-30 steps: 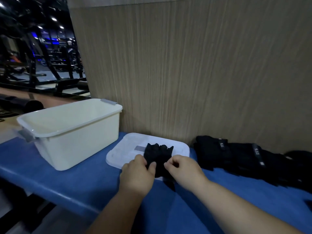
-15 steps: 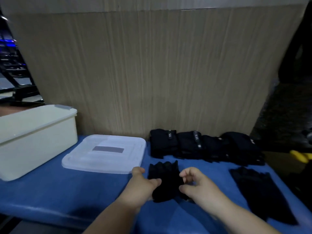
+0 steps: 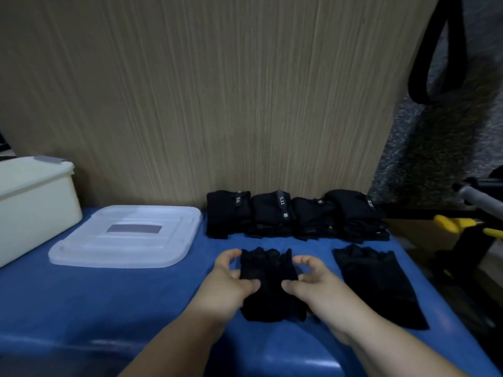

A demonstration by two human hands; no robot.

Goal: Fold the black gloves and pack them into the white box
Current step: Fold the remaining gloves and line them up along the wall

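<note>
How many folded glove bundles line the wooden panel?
4, side by side: first bundle, second bundle, third bundle, fourth bundle, left to right. Overlapping stacks may hide more.

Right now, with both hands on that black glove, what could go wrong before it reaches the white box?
The left hand and right hand grip the held glove by its side edges; lifted like that, its lower part may flop open and undo the fold.
The white box sits far left, beyond the lid; the fold could slip on that long carry.
The flat glove lies near the right edge of the table; a forearm could brush it off.
</note>
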